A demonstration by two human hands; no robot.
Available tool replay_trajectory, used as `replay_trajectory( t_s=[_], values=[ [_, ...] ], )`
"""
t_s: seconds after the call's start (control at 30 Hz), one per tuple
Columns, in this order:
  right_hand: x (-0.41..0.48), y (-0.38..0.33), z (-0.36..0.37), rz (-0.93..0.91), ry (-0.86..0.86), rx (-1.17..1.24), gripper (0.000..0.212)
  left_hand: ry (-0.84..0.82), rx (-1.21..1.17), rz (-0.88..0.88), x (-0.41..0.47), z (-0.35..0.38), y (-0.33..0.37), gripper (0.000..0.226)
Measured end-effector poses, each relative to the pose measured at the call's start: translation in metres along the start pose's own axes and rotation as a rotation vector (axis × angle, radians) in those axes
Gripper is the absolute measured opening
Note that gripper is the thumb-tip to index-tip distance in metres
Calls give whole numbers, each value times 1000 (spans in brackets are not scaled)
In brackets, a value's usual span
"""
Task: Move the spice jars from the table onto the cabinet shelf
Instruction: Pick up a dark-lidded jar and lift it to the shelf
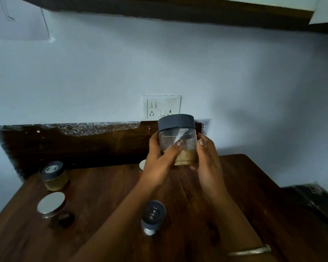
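- Your left hand (159, 159) and right hand (206, 159) clasped the grey-lidded jar (177, 137) above the worktop's (244, 186) far edge.
- Your left forearm (121, 214) lay just beside the near-edge jar (153, 216); a careless swing could have toppled it.

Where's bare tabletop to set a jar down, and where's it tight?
Free: brown wooden table right of the right hand, which with the left hand holds the grey-lidded clear jar; also between the silver-lidded jar and the dark-capped front jar. Crowded: left edge, silver-lidded jar beside the dark-lidded yellow-spice jar.
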State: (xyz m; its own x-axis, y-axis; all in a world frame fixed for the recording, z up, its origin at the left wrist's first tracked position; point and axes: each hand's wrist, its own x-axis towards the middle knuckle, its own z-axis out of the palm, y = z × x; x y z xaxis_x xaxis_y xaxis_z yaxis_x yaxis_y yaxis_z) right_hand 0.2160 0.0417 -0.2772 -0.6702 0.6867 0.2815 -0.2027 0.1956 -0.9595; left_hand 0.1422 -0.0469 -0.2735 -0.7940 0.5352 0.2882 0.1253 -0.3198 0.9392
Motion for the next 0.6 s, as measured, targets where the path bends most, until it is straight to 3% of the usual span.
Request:
replay_trajectory(
  t_s=[0.1, 0.17, 0.27, 0.33, 0.4, 0.5, 0.6],
  values=[
    [-3, 3, 3, 21, -123, 100, 29, -22, -54, -85, -2, -3, 0, 22],
    [-7, 3, 7, -12, -128, 149, 25, -33, 101, -71, -1, -7, 2, 17],
    [-11, 1, 9, -85, -69, 59, 41, -13, 437, 48, 3, -10, 9, 45],
    [-11, -2, 11, -124, -35, -58, 64, -78, 382, 59, 3, -7, 12, 69],
    [-11, -6, 13, -148, -31, -137, 76, -119, 295, 32, 2, -3, 13, 74],
    [-12, -8, 12, -188, -44, -131, 64, -95, 165, 25, 4, -9, 15, 62],
    [-6, -7, 4, -125, -171, 31, 66, -83, 9, 8, 6, -16, 20, 64]
  ],
)
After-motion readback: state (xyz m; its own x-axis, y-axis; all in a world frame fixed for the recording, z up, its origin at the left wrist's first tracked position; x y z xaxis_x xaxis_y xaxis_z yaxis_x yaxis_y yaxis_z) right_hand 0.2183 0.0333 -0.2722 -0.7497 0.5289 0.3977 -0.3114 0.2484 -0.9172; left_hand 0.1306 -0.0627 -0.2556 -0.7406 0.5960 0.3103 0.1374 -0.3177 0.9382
